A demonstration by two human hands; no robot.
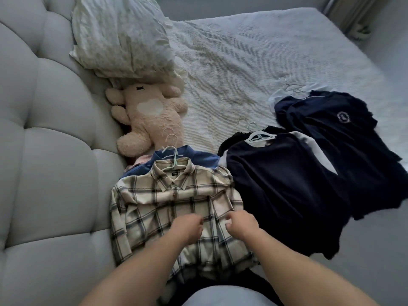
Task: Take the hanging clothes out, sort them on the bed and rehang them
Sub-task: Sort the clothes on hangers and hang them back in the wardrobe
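The plaid shirt (174, 208), collar far, is apparently pinched at mid-front by both hands, left (187, 228) and right (242, 225), equally near.

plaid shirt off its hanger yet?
No, the plaid shirt lies on the bed with a hanger hook poking from its collar.

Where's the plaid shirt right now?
The plaid shirt lies on the bed, lower centre of the head view, atop a blue shirt, left of the navy top, under both hands.
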